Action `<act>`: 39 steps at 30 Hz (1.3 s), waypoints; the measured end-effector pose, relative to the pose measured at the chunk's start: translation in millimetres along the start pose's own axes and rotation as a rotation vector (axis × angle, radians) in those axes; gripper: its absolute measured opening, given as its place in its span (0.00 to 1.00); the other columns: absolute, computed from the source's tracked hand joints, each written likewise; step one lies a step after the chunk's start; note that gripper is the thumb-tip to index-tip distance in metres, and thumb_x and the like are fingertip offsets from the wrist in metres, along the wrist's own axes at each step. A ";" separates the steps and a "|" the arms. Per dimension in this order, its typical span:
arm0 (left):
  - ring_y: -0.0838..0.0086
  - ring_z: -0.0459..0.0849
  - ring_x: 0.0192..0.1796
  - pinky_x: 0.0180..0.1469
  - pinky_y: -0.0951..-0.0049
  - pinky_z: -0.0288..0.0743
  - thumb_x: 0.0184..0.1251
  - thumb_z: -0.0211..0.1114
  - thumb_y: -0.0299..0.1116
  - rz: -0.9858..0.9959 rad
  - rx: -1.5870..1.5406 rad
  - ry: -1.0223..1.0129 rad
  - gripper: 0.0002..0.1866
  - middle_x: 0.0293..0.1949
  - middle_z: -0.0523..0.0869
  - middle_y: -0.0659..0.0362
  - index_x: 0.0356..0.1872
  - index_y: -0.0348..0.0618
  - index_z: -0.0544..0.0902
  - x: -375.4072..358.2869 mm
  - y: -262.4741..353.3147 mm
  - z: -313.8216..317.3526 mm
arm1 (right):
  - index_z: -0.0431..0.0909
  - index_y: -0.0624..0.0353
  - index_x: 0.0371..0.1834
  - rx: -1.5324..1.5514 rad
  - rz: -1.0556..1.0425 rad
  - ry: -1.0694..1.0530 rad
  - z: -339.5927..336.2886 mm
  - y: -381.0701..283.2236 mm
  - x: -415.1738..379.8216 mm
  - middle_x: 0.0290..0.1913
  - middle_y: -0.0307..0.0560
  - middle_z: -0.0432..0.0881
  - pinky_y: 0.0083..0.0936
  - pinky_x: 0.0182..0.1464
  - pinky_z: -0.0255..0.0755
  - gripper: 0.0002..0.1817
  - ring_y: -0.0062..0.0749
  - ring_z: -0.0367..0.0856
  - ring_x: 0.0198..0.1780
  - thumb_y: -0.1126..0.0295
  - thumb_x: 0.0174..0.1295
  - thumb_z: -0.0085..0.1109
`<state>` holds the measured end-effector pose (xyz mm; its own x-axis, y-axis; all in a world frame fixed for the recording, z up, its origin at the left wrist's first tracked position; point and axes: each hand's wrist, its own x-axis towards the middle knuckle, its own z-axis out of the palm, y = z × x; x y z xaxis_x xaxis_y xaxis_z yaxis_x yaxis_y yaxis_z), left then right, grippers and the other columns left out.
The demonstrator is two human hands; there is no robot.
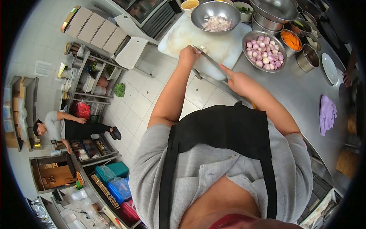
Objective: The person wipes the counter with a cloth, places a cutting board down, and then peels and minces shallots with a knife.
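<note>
My right hand (237,81) is wrapped round the handle of a knife (211,60), whose blade slants up and left over the white cutting board (225,47). Near the blade's tip is my left hand (189,55), fingers closed together; what it holds, if anything, is too small to name. Small white pieces (204,49) lie on the board beside the blade. A metal bowl (198,17) of chopped shallots (216,23) rests at the board's far side. Right of the board, another bowl holds several peeled shallots (264,53).
Cut carrots (291,40), a metal pot (308,58), a white oval plate (329,69) and a purple cloth (327,114) are on the steel counter (284,89). Another person (76,125) stands by the shelves at left. Part of a hand (347,79) shows at far right.
</note>
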<state>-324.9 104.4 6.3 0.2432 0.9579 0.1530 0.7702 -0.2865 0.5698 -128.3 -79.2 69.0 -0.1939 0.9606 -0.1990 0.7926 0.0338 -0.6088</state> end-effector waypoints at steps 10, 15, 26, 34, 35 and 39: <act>0.56 0.84 0.34 0.39 0.65 0.77 0.45 0.73 0.37 0.032 0.060 -0.031 0.16 0.28 0.84 0.47 0.28 0.36 0.80 6.4 -1.5 0.5 | 0.51 0.38 0.73 -0.028 -0.007 -0.003 -11.7 -6.4 -18.6 0.20 0.59 0.72 0.41 0.32 0.68 0.37 0.47 0.72 0.22 0.75 0.58 0.44; 0.56 0.84 0.35 0.40 0.64 0.77 0.45 0.73 0.37 0.047 0.040 -0.062 0.15 0.28 0.84 0.47 0.27 0.37 0.80 7.7 -5.5 -1.6 | 0.51 0.38 0.73 -0.057 -0.016 0.003 -10.5 -7.3 -15.8 0.20 0.59 0.73 0.41 0.32 0.68 0.37 0.48 0.73 0.22 0.75 0.58 0.44; 0.55 0.83 0.35 0.40 0.63 0.77 0.47 0.70 0.33 0.057 0.050 -0.030 0.11 0.28 0.84 0.48 0.27 0.38 0.79 3.7 -0.1 -0.1 | 0.51 0.39 0.73 -0.075 -0.058 0.052 13.7 5.0 28.8 0.25 0.61 0.77 0.42 0.32 0.69 0.38 0.50 0.76 0.25 0.75 0.57 0.46; 0.56 0.84 0.35 0.41 0.63 0.77 0.49 0.69 0.33 0.052 0.061 0.014 0.13 0.28 0.84 0.47 0.31 0.35 0.79 -6.8 3.2 -0.8 | 0.50 0.39 0.74 -0.040 -0.027 -0.017 3.7 3.0 -2.5 0.24 0.60 0.77 0.41 0.32 0.70 0.38 0.48 0.76 0.25 0.75 0.57 0.45; 0.56 0.84 0.35 0.41 0.64 0.77 0.49 0.69 0.33 0.021 0.027 0.004 0.13 0.28 0.84 0.48 0.31 0.35 0.78 -7.4 3.9 -1.8 | 0.50 0.39 0.74 -0.041 -0.032 -0.020 3.8 2.0 -4.7 0.24 0.60 0.77 0.41 0.32 0.70 0.38 0.48 0.76 0.25 0.75 0.57 0.45; 0.57 0.84 0.36 0.41 0.64 0.77 0.48 0.69 0.33 -0.025 -0.040 0.006 0.14 0.29 0.84 0.48 0.32 0.35 0.77 -7.5 3.6 -1.3 | 0.51 0.41 0.73 -0.094 0.005 -0.029 8.4 -0.3 -7.7 0.23 0.59 0.76 0.42 0.32 0.70 0.38 0.49 0.75 0.24 0.76 0.56 0.45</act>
<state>-324.8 96.2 8.2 0.2205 0.9648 0.1434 0.7519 -0.2618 0.6051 -131.8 -88.9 64.3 -0.2051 0.9526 -0.2246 0.8440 0.0559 -0.5334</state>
